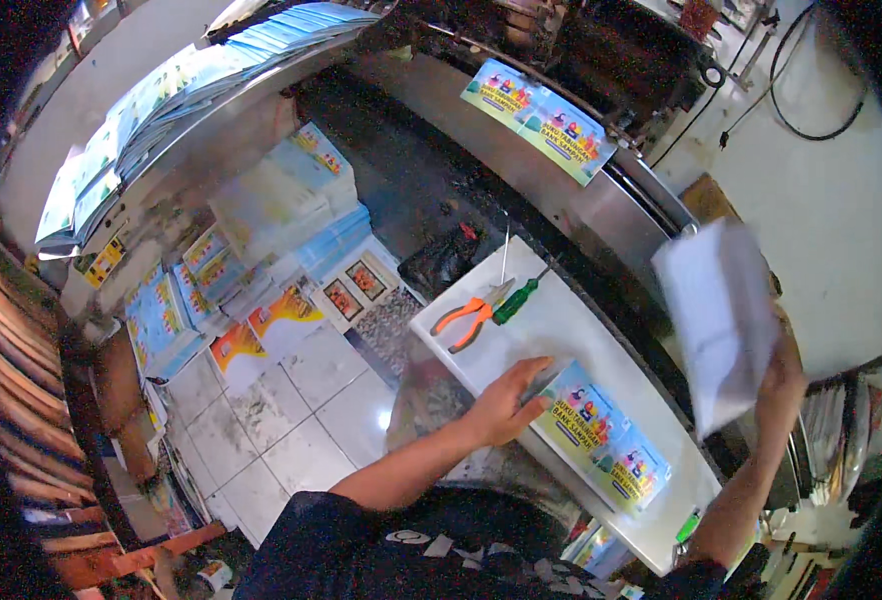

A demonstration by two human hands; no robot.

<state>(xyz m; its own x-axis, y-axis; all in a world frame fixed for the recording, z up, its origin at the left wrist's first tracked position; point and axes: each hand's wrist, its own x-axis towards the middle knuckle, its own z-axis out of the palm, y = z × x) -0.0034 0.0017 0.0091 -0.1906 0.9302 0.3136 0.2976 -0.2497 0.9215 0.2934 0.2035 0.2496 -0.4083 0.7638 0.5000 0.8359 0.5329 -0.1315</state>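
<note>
On a white board-like surface (461,300) lies a stack of blue-and-yellow printed covers (606,445). My left hand (509,400) grips the stack's left end, thumb and fingers closed at its edge. Out to the right, my right hand (783,365) holds up a white paper sheet (716,320), smeared by motion; its fingers are partly hidden behind the paper. Orange-handled pliers (471,317) and a green-handled screwdriver (517,302) lie on the white surface, beyond my left hand.
Ahead, a dark machine (591,60) has a printed sheet (541,120) on its metal plate. A long row of fanned printed sheets (201,90) lines the upper left. Stacked prints (291,190) stand on the tiled floor (291,440). A black cable (821,135) loops at upper right.
</note>
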